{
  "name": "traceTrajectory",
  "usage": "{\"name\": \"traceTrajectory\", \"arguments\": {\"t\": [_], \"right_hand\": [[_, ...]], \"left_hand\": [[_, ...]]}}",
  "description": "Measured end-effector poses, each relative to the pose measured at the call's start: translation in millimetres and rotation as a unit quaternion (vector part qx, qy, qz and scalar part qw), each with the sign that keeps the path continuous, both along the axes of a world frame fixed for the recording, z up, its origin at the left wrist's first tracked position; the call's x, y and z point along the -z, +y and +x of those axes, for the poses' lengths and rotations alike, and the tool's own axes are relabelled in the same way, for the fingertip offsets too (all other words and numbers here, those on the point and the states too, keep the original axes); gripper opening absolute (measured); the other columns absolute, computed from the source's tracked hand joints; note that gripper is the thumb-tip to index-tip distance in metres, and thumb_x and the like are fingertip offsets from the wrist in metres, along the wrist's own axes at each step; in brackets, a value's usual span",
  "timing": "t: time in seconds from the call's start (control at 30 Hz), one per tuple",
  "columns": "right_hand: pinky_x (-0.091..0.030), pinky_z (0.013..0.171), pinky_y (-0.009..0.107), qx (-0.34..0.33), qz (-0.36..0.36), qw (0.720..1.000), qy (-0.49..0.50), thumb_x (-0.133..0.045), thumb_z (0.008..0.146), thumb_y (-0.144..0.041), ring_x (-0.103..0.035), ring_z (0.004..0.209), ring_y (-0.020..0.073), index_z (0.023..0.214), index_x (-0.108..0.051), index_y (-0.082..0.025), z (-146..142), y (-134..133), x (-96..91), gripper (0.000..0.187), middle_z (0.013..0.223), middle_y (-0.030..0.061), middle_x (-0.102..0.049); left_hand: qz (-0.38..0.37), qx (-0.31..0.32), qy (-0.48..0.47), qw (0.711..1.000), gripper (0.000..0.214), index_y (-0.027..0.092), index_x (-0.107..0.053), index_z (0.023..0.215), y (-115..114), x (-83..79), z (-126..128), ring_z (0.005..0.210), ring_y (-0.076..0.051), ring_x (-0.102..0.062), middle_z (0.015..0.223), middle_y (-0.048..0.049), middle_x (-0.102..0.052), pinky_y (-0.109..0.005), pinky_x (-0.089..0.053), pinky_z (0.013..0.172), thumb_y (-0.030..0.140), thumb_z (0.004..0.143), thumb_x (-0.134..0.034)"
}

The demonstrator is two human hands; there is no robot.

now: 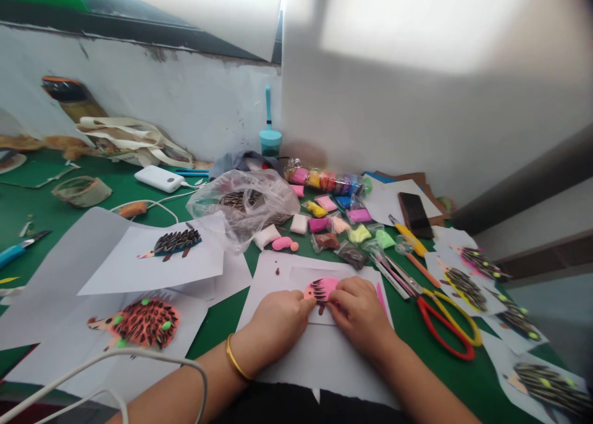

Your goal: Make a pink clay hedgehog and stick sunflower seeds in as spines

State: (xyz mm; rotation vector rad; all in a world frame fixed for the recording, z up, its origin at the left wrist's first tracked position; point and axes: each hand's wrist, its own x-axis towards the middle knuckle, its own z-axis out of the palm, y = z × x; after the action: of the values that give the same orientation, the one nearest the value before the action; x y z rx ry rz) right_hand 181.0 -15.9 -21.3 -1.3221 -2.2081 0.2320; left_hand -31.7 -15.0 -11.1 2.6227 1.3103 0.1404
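A small pink clay hedgehog (328, 282) with a row of dark striped seeds lies on a white paper card (296, 275), on top of a larger white sheet (264, 275). My left hand (282, 316), its wrist in a gold bangle (235, 359), is closed at the hedgehog's peach face, fingertips pressed together. Over the right part of the pink body, my right hand (361, 309) is closed in a pinch. Whatever lies between the fingertips of either hand is hidden. Brown clay feet (321, 310) show below the body.
Beyond the sheet lie small clay packets (327, 241) and a plastic bag of seeds (241, 201). Scissors (447, 313), a yellow cutter (410, 237) and a phone (416, 215) are to the right. Finished hedgehogs (148, 322) flank both sides. A white cable (152, 355) crosses the lower left.
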Motion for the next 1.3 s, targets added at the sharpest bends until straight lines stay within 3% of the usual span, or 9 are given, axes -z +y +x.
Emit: {"name": "traceTrajectory", "arguments": {"t": [0.33,0.47,0.57,0.67,0.73,0.8,0.9,1.13,1.3], "right_hand": [[-0.032,0.078,0.035,0.002,-0.019,1.000,0.011,-0.065,0.084,-0.019,-0.052,0.084,0.0194,0.079,-0.070,-0.022,0.5,-0.5,-2.8,0.008,0.082,0.0029,-0.062],[-0.032,0.079,0.036,0.007,-0.016,1.000,0.013,-0.064,0.084,-0.019,-0.052,0.083,0.0193,0.079,-0.068,-0.021,0.9,-0.6,-5.4,0.008,0.082,0.0029,-0.062],[-0.033,0.078,0.035,0.002,-0.004,1.000,0.017,-0.062,0.084,-0.017,-0.053,0.082,0.0190,0.079,-0.067,-0.021,2.4,0.0,-7.6,0.008,0.082,0.0029,-0.062],[-0.034,0.077,0.035,-0.004,0.026,0.999,0.032,-0.059,0.086,-0.015,-0.053,0.081,0.0186,0.083,-0.067,-0.021,2.6,-0.5,-11.0,0.010,0.081,0.0027,-0.061],[-0.035,0.076,0.035,-0.007,0.056,0.997,0.049,-0.059,0.087,-0.015,-0.053,0.081,0.0186,0.088,-0.068,-0.021,0.8,-2.2,-14.8,0.011,0.082,0.0029,-0.061],[-0.035,0.076,0.036,-0.018,0.086,0.994,0.061,-0.060,0.089,-0.015,-0.053,0.082,0.0188,0.094,-0.069,-0.021,-2.8,-4.8,-20.1,0.012,0.084,0.0032,-0.062],[-0.035,0.076,0.036,-0.046,0.110,0.991,0.057,-0.061,0.090,-0.016,-0.053,0.082,0.0188,0.103,-0.069,-0.022,-11.0,-9.3,-30.3,0.017,0.084,0.0028,-0.062],[-0.036,0.080,0.039,-0.088,0.062,0.994,0.013,-0.064,0.084,-0.018,-0.054,0.090,0.0217,0.109,-0.068,-0.024,-32.7,-11.3,-49.3,0.026,0.095,0.0040,-0.065],[-0.035,0.082,0.041,-0.075,0.074,0.994,-0.041,-0.065,0.085,-0.018,-0.053,0.091,0.0236,0.106,-0.069,-0.024,-40.7,-8.0,-45.3,0.022,0.097,0.0044,-0.067]], "left_hand": [[0.011,-0.026,-0.048,0.998,0.028,0.024,-0.069,0.107,2.2,5.4,-1.2,0.064,-0.018,-0.059,0.075,-0.0042,-0.064,-0.028,-0.047,0.060,0.018,0.093,-0.046],[-0.051,-0.060,-0.186,0.979,0.032,0.024,-0.069,0.115,6.0,-3.4,-3.2,0.078,-0.018,-0.062,0.085,-0.0051,-0.068,-0.030,-0.049,0.074,0.019,0.092,-0.048],[-0.181,-0.113,-0.370,0.904,0.029,0.022,-0.070,0.112,10.5,-14.5,-3.8,0.086,-0.017,-0.061,0.097,-0.0057,-0.070,-0.029,-0.049,0.080,0.029,0.094,-0.050],[-0.374,-0.165,-0.529,0.744,0.045,0.016,-0.068,0.114,13.4,-20.8,-2.4,0.056,-0.009,-0.048,0.081,-0.0036,-0.064,-0.022,-0.038,0.052,0.049,0.097,-0.042],[-0.472,-0.183,-0.588,0.631,0.057,0.013,-0.066,0.114,13.8,-21.0,-0.8,0.045,-0.005,-0.036,0.075,-0.0016,-0.058,-0.020,-0.024,0.044,0.059,0.096,-0.039],[-0.526,-0.193,-0.608,0.562,0.062,0.010,-0.067,0.110,13.3,-19.9,0.9,0.043,-0.003,-0.032,0.075,-0.0020,-0.058,-0.020,-0.017,0.042,0.064,0.093,-0.040],[-0.558,-0.192,-0.607,0.532,0.066,0.008,-0.068,0.106,11.4,-19.6,2.8,0.042,-0.003,-0.031,0.073,-0.0033,-0.058,-0.020,-0.010,0.042,0.067,0.092,-0.041],[-0.564,-0.204,-0.607,0.522,0.063,0.007,-0.068,0.101,9.3,-24.3,4.0,0.041,-0.003,-0.028,0.061,0.0004,-0.052,-0.019,-0.009,0.042,0.064,0.091,-0.045],[-0.603,-0.209,-0.629,0.445,0.053,0.007,-0.067,0.098,11.7,-18.6,2.3,0.040,-0.005,-0.018,0.045,0.0070,-0.034,-0.017,-0.008,0.040,0.054,0.096,-0.042]]}}
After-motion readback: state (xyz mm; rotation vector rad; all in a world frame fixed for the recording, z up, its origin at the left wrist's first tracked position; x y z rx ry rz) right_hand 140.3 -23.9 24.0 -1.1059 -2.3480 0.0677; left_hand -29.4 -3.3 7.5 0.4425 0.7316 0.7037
